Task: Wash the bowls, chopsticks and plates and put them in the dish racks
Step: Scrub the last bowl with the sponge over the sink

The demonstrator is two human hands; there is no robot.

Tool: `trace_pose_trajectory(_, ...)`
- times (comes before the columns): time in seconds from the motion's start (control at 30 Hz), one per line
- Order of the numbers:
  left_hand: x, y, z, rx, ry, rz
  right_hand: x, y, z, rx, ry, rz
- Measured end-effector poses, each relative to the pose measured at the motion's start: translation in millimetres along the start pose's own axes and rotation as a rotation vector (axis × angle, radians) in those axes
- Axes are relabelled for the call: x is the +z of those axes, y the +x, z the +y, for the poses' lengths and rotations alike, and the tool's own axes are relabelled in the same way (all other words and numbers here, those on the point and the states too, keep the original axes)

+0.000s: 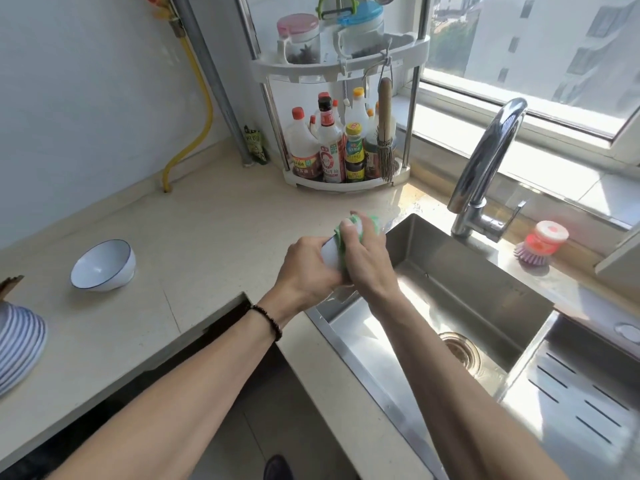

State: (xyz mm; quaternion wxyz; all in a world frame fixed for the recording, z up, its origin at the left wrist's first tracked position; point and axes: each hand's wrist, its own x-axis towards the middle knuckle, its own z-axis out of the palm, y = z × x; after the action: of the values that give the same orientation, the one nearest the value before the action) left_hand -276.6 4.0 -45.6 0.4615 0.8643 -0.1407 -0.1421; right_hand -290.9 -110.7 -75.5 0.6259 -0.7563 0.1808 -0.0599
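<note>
My left hand (308,268) grips a small white bowl (330,252) above the sink's left rim. My right hand (367,261) holds a green scrub cloth (349,226) wrapped over the bowl's far side. Most of that bowl is hidden by both hands. A second white bowl with a dark blue rim (103,265) lies tilted on the counter to the left. A stack of blue-striped plates (19,344) sits at the left edge. No chopsticks are in view.
The steel sink (460,296) with its drain (462,351) lies under my hands, a curved faucet (491,161) behind it. A slotted steel tray (581,400) is at the right. A corner shelf of sauce bottles (332,147) stands at the back. A pink dish brush (542,244) rests on the sill.
</note>
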Motion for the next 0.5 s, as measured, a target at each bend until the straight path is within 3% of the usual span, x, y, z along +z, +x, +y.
trace_pose_trajectory(0.1,-8,-4,6,0.032,0.012,-0.086,-9,1,3,0.203,0.38,0.004)
trace_pose_trajectory(0.17,-16,-10,11,0.047,-0.194,-0.163,-23,5,10,0.387,0.745,-0.123)
trace_pose_trajectory(0.23,-21,-14,11,0.081,-0.39,-0.233,-31,7,17,0.454,0.97,-0.172)
trace_pose_trajectory(0.3,-27,-13,9,0.063,-0.429,-0.313,-29,7,26,0.444,1.003,-0.185)
trace_pose_trajectory(0.4,-36,-5,12,-0.037,-0.301,-0.451,-29,8,31,0.415,0.86,-0.109)
trace_pose_trajectory(0.5,-28,0,24,-0.027,-0.045,-0.382,-32,10,21,0.339,0.634,-0.02)
